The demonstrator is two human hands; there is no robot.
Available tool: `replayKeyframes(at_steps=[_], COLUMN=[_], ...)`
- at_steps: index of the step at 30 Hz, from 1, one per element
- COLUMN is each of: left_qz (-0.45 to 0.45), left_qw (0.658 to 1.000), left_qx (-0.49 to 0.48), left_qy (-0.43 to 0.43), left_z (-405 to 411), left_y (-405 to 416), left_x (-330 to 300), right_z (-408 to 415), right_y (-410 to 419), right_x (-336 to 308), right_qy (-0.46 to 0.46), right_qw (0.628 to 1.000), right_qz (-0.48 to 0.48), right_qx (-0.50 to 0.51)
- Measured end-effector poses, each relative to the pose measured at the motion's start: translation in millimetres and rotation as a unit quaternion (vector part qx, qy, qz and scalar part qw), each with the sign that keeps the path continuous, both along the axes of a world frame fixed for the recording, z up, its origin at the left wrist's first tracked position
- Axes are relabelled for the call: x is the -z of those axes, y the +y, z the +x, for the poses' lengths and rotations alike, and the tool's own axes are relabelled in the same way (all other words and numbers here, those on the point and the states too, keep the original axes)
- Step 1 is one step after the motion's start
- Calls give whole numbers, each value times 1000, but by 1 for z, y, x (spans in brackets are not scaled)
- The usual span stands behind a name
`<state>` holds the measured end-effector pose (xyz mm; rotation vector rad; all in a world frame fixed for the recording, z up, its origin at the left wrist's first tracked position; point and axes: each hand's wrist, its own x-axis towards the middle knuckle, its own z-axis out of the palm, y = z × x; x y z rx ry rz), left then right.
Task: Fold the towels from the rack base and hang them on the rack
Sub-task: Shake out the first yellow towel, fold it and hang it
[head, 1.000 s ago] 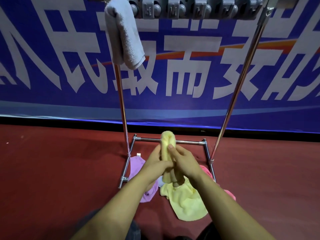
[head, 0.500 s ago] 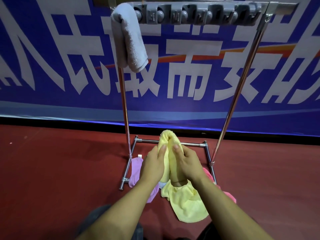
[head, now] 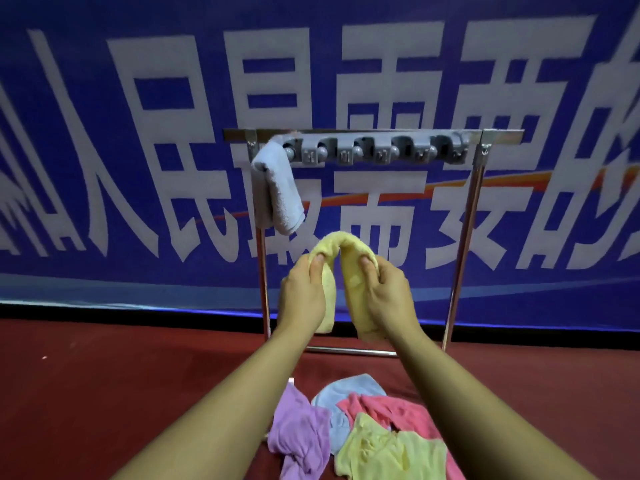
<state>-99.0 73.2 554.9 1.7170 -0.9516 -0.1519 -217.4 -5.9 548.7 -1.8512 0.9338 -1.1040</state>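
A folded yellow towel (head: 346,242) arches between both hands, raised in front of the rack. My left hand (head: 303,294) grips its left end and my right hand (head: 384,296) grips its right end. The metal rack (head: 464,237) stands behind, its top bar (head: 377,152) carrying grey clips. A folded pale blue-grey towel (head: 278,192) hangs at the bar's left end. Loose towels lie on the floor at the rack base: purple (head: 299,431), light blue (head: 346,393), pink (head: 388,408) and yellow (head: 391,452).
A large blue banner (head: 138,133) with white characters fills the wall behind the rack. Red carpet (head: 104,393) covers the floor. The rack's rear base bar (head: 349,351) runs low between the two uprights.
Both hands have lifted the folded yellow towel up from the base toward the top bar and spread it into an arch. The view has tilted up, and the floor pile is uncovered.
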Motion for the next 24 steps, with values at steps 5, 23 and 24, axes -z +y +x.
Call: replayKeyframes(at_steps=[5,23,24], left_qz=[-60,-79,-74], left_qw=[998,987,989], left_qx=[-35,-137,-123], left_qy=[4,34,31], left_z=[20,96,102], left_y=[-23,-124,-131], left_x=[-78,-125,-114], right_z=[30,126,128], right_y=[-18,-122,-125], right_x=[-86,-137,-128], right_qy=[-15,105,114], right_qw=[998,984,983], right_qz=[-68,-143,-141], right_qx=[1,25,20])
